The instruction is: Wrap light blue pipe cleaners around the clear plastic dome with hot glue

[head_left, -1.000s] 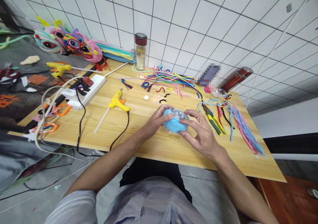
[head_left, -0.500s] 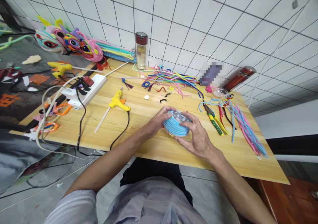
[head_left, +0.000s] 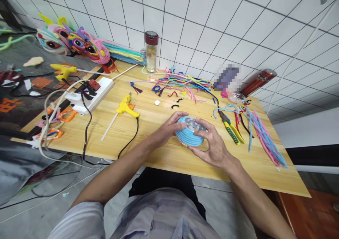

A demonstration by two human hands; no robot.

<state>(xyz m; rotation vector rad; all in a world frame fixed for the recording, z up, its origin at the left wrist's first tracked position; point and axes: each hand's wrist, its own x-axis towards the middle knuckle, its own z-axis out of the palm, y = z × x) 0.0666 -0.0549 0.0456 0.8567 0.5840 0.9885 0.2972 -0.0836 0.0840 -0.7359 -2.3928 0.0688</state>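
Wall (head_left: pixel 196 30): glossy white tiles ruled with dark lines.
Table (head_left: pixel 254 168): smooth, pale-grained wood, and what a tangle of fuzzy stems (head_left: pixel 185 82) along the back!
Blue dome (head_left: pixel 187 137): right between both hands, over the table's near half; round, soft-looking cord in tight ridged rings, greyish and shiny on top.
Left hand (head_left: pixel 168 131): fingers clamped on its left side.
Right hand (head_left: pixel 215 149): fingers curved over the right side, thumb low, gripping too.
Glue gun (head_left: pixel 125 110): yellow, hard plastic, lying left.
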